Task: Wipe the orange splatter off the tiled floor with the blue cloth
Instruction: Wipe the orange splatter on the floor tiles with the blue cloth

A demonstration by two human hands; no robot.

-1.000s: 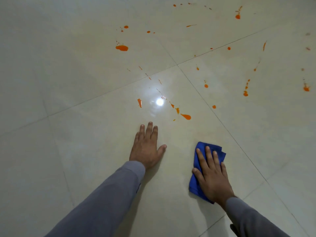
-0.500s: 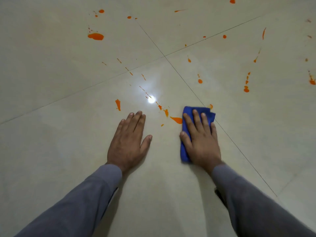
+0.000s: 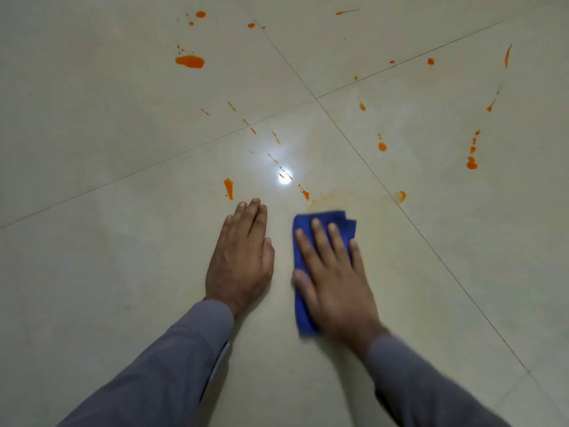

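The blue cloth, folded, lies flat on the tiled floor under the right hand, whose straight, spread fingers press it down. Just beyond the cloth's far edge is a pale orange smear, and orange splatter dots the tiles farther out. The left hand rests flat on the floor just beside the cloth, fingers straight and together. Both arms wear grey sleeves.

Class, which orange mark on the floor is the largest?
The oval orange blob far left, beyond the left hand; the other marks are thin streaks or small dots.
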